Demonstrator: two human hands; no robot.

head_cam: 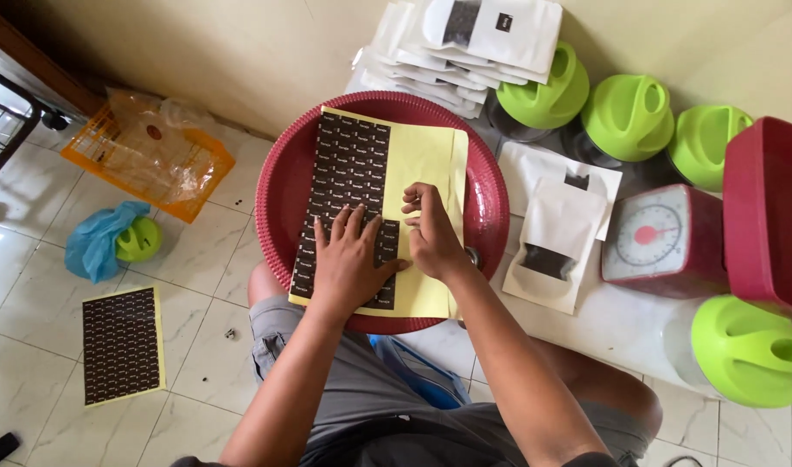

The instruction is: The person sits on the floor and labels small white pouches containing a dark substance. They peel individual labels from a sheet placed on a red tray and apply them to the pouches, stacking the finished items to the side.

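Note:
A yellow sticker sheet [422, 164] with rows of small dark brown labels lies on an upturned dark red basin [279, 199] resting on my lap. My left hand [348, 259] lies flat on the labelled part of the sheet, fingers spread, pressing it down. Beside it, my right hand [431, 229] rests on the bare yellow part, fingertips curled at the edge of the label rows as if pinching one label; whether a label is lifted cannot be told.
White stand-up pouches [556, 229] lie right of the basin, with a stack of more pouches [465, 43] behind it. Green-lidded jars [629, 117], a red kitchen scale [664, 242] and a red container [772, 207] stand at right. Another full sticker sheet [122, 346] lies on the tiled floor at left.

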